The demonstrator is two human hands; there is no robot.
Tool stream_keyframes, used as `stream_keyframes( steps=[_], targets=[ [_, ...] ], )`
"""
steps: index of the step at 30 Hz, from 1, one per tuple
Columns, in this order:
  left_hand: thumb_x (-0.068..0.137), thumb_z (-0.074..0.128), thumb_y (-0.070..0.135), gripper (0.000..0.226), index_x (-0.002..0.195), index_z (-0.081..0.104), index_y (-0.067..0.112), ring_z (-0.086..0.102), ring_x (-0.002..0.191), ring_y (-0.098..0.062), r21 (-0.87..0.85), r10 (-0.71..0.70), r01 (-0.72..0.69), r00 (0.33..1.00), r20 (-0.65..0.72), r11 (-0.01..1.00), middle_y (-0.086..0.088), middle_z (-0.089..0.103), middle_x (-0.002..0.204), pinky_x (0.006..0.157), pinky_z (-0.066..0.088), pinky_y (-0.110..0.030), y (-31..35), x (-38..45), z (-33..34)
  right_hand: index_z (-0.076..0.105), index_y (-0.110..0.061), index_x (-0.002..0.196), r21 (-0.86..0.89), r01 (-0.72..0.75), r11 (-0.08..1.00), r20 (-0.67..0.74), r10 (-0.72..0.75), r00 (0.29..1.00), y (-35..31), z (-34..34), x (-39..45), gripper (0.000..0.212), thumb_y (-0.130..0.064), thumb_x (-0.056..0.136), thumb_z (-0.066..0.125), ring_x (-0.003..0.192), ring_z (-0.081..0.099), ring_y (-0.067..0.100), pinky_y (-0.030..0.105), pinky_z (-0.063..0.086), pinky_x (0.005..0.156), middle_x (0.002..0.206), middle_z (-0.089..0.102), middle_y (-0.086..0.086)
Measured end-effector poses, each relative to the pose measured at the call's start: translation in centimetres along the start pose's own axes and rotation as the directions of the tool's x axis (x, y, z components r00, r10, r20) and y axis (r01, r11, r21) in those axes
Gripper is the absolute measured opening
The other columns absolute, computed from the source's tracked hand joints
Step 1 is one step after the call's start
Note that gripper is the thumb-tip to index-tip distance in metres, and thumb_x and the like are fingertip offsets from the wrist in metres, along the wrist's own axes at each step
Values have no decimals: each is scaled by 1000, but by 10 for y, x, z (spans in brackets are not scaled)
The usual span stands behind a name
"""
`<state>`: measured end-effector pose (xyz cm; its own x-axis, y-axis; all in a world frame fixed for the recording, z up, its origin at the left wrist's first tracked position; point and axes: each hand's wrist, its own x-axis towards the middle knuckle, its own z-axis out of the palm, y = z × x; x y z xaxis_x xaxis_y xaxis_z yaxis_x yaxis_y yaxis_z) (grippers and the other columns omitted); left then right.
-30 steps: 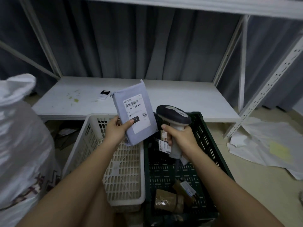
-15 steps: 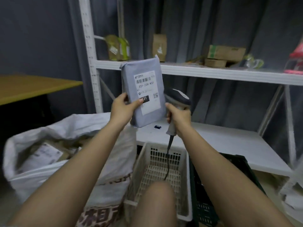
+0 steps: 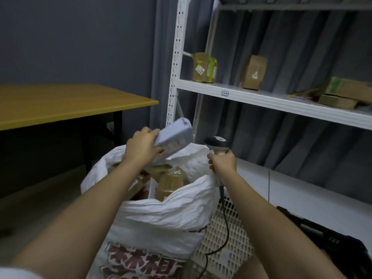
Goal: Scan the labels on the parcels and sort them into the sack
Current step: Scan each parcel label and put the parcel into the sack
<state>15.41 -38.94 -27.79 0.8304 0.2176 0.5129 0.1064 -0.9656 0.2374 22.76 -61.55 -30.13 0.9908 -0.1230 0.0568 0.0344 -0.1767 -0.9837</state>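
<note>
Parcel: a grey-blue soft mailer (image 3: 174,137) is held tilted above the open mouth of the white sack (image 3: 167,214), label side turned down and toward the sack; it looks placed for a drop among the brown boxes already inside.
Left hand: the left hand (image 3: 142,147) grips the parcel by its near end, fingers curled over the top edge and thumb beneath; holding one end leaves the rest free to slide out.
Right hand: the right hand (image 3: 222,163) is clenched round the handle of a corded scanner (image 3: 216,144), kept upright beside the sack's rim, clear of the opening; its cable (image 3: 225,224) hangs down past a cream plastic crate (image 3: 227,238).
Surface: a wooden surface (image 3: 66,103) stands at the left on dark legs.
Room: a white metal shelf unit (image 3: 271,99) carries several cardboard boxes (image 3: 254,72); grey curtains hang behind it; a dark crate (image 3: 322,236) sits low at the right.
</note>
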Motion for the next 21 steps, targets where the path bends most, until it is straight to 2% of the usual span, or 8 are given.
stream_keyframes(
  steps=[2, 3, 6, 8, 10, 13, 17, 21],
  targets=[
    [89, 60, 31, 53, 138, 42, 24, 43, 113, -29, 182, 105, -112, 993, 51, 977, -7, 44, 126, 83, 43, -40, 1, 4, 17, 57, -8, 109, 14, -1, 1000, 17, 0, 1000, 4, 5, 2, 27, -8, 83, 66, 52, 58, 16, 22, 45, 44, 76, 66, 11],
    [90, 58, 29, 52, 139, 40, 25, 41, 115, -28, 253, 124, -152, 984, 125, 955, -7, 42, 129, 86, 42, -39, 2, 7, 25, 57, -8, 109, 12, 4, 1000, 29, -5, 1000, 5, 6, 4, 27, -7, 84, 66, 52, 57, 15, 21, 44, 43, 76, 66, 11],
    [95, 49, 21, 39, 134, 48, 25, 42, 124, -29, 352, 9, -196, 883, 469, 915, -9, 44, 136, 96, 40, -41, 1, 13, 50, 56, -5, 109, 9, 40, 999, 69, -41, 997, 4, 3, 9, 26, -5, 85, 65, 50, 57, 13, 18, 43, 39, 79, 65, 13],
    [97, 44, 18, 40, 136, 49, 25, 42, 128, -28, 289, -59, -125, 831, 553, 949, -8, 42, 142, 102, 37, -41, 0, 12, 63, 56, -4, 108, 6, 50, 999, 76, -51, 996, 4, 0, 13, 25, -5, 85, 66, 45, 56, 9, 18, 42, 39, 80, 65, 14],
    [97, 44, 18, 42, 138, 47, 27, 42, 130, -26, 158, -27, -66, 850, 526, 985, -5, 41, 145, 101, 38, -39, 5, 11, 70, 57, -4, 108, 17, 40, 999, 84, -41, 996, 5, -4, 16, 26, -6, 84, 68, 40, 55, 8, 20, 43, 40, 77, 65, 13],
    [96, 50, 25, 35, 130, 56, 25, 53, 119, -22, -95, 42, -2, 908, 417, 996, 1, 54, 136, 95, 46, -35, 27, 12, 70, 58, -4, 108, 49, 17, 999, 82, -21, 996, 7, -16, 20, 27, -10, 84, 70, 45, 54, 15, 26, 44, 48, 68, 65, 8],
    [94, 54, 26, 26, 119, 63, 22, 60, 102, -15, -456, 114, 30, 952, 284, 889, 6, 64, 117, 92, 49, -36, 81, 6, 61, 60, 1, 107, 98, 15, 995, 47, -19, 999, 9, -51, 20, 27, -10, 84, 70, 45, 52, 16, 28, 44, 49, 62, 64, 6],
    [94, 55, 21, 23, 115, 65, 19, 61, 96, -11, -633, 196, -44, 965, 172, 773, 8, 65, 109, 90, 48, -29, 149, -4, 58, 58, 1, 110, 111, 16, 994, -39, -12, 999, 14, -113, 13, 29, -11, 86, 69, 42, 51, 15, 28, 43, 47, 64, 62, 8]
  ],
)
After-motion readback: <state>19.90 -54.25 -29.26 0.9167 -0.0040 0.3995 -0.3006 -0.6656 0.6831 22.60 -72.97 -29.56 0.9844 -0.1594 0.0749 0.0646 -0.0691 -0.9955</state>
